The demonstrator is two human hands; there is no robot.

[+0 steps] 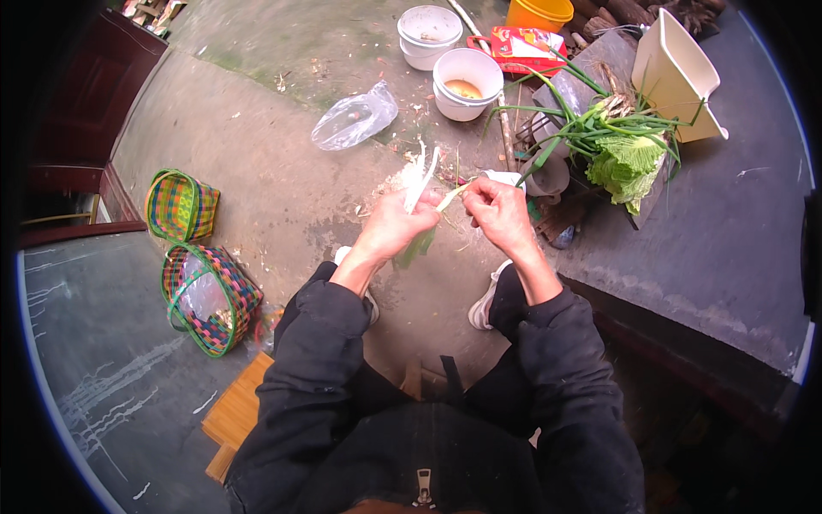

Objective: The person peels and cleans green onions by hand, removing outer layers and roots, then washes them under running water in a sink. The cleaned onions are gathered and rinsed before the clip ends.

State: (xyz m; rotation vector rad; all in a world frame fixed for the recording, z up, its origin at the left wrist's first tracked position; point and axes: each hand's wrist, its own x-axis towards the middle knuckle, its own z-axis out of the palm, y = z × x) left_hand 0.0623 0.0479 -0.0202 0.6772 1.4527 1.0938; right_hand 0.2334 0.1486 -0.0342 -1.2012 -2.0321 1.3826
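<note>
White scallion stalks (420, 183) stick up out of my left hand (388, 225), which is closed around them. Their green leaves (417, 249) hang blurred beneath it. My right hand (501, 209) pinches a pale strip of scallion (453, 195) that stretches across from the left hand. Pale scraps (406, 177) lie on the ground just beyond my left hand. To the right, a heap of long green scallions (587, 125) with dry roots rests beside a leafy cabbage (626, 167). Behind my right hand, a white container (504, 180) is partly hidden.
Two white buckets (430, 32) (467, 83) stand ahead, the nearer holding brownish liquid. A clear plastic bag (356, 117) lies left of them. Woven baskets (183, 205) (209, 299) sit at left. A cream plastic bin (674, 77), red package (526, 48) and pole (505, 132) are at right.
</note>
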